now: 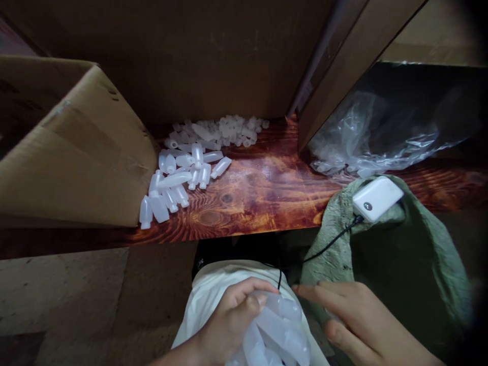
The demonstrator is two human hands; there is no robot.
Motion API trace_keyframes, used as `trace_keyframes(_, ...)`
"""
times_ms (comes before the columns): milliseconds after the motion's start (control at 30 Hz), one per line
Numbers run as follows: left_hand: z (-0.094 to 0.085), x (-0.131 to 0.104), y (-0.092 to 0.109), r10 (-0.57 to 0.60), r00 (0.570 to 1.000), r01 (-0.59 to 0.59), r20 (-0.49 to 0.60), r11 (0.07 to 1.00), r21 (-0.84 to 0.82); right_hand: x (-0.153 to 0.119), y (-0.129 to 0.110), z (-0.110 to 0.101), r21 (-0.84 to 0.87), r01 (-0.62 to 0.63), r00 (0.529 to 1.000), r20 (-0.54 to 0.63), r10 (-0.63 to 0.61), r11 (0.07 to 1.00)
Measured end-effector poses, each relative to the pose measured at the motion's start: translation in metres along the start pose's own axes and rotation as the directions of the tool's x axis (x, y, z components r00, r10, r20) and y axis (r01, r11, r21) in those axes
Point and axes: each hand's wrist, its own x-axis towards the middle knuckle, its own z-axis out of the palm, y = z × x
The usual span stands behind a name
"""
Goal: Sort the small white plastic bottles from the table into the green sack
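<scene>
My left hand point(229, 320) is closed around a bunch of small translucent plastic bottles point(280, 330) held over my lap, just above a white cloth point(208, 297). My right hand point(358, 317) lies flat beside the bunch, fingers stretched toward the bottles, touching the edge of a green sack point(415, 264). More of the same bottles lie in a loose pile point(179, 175) on the wooden tabletop point(263, 195), with small caps point(232, 127) heaped behind them.
A large cardboard box point(72, 147) stands at the left on the table. Another box with a crumpled clear plastic bag point(377, 137) sits at the right. A white power bank point(376, 197) with a black cable point(330, 244) rests on the green sack.
</scene>
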Motion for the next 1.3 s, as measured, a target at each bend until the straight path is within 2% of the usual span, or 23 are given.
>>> trace_keyframes(233, -0.003, -0.001, -0.001, -0.010, 1.000, 0.010, -0.003, 1.000, 0.011, -0.005, 0.002, -0.004, -0.055, -0.027, 0.999, 0.026, 0.029, 0.998)
trace_keyframes(400, -0.003, -0.002, -0.002, 0.016, 1.000, -0.016, 0.008, 0.999, -0.035, 0.005, -0.005, 0.008, -0.154, 0.068, 0.997, 0.047, -0.061, 0.986)
trace_keyframes(533, -0.003, -0.003, -0.004, 0.045, 0.999, -0.044, 0.018, 0.999, -0.031, 0.015, -0.009, 0.034, -0.159, 0.088, 0.972, -0.201, -0.120, 0.983)
trace_keyframes(567, -0.003, -0.004, -0.004, 0.048, 0.999, -0.047, 0.022, 0.999, -0.026, 0.017, -0.009, 0.041, -0.126, 0.062, 0.964, -0.251, -0.093, 0.990)
trace_keyframes(633, -0.003, -0.005, -0.004, 0.050, 0.999, -0.049, 0.020, 0.999, -0.018, 0.017, -0.009, 0.051, -0.020, -0.028, 0.959, -0.281, 0.022, 0.999)
trace_keyframes(700, -0.002, -0.005, -0.002, 0.050, 0.998, -0.049, 0.024, 0.999, -0.022, 0.014, -0.007, 0.053, 0.079, -0.117, 0.962, -0.236, 0.133, 0.990)
trace_keyframes(767, -0.002, -0.005, 0.000, 0.037, 0.999, -0.037, 0.019, 0.999, -0.022, 0.009, -0.004, 0.046, 0.116, -0.163, 0.966, -0.182, 0.182, 0.980)
trace_keyframes(833, -0.002, -0.004, 0.001, 0.021, 1.000, -0.021, 0.003, 0.999, -0.025, 0.004, -0.001, 0.033, 0.081, -0.152, 0.981, -0.113, 0.160, 0.985)
trace_keyframes(967, -0.002, -0.002, 0.000, 0.012, 1.000, -0.011, 0.004, 0.999, -0.048, 0.003, 0.000, 0.014, 0.014, -0.030, 0.999, 0.036, 0.029, 0.999)
trace_keyframes(1067, -0.003, -0.002, -0.001, 0.018, 1.000, -0.018, 0.007, 0.998, -0.055, 0.009, -0.003, 0.018, 0.030, -0.006, 1.000, 0.002, 0.006, 1.000)
trace_keyframes(1167, -0.003, -0.002, -0.001, 0.027, 1.000, -0.026, 0.013, 0.998, -0.062, 0.016, -0.007, 0.031, 0.034, -0.050, 0.995, -0.084, 0.052, 0.998)
trace_keyframes(1300, -0.002, -0.003, -0.002, 0.034, 0.999, -0.033, 0.009, 0.997, -0.072, 0.020, -0.010, 0.043, 0.083, -0.107, 0.984, -0.134, 0.117, 0.991)
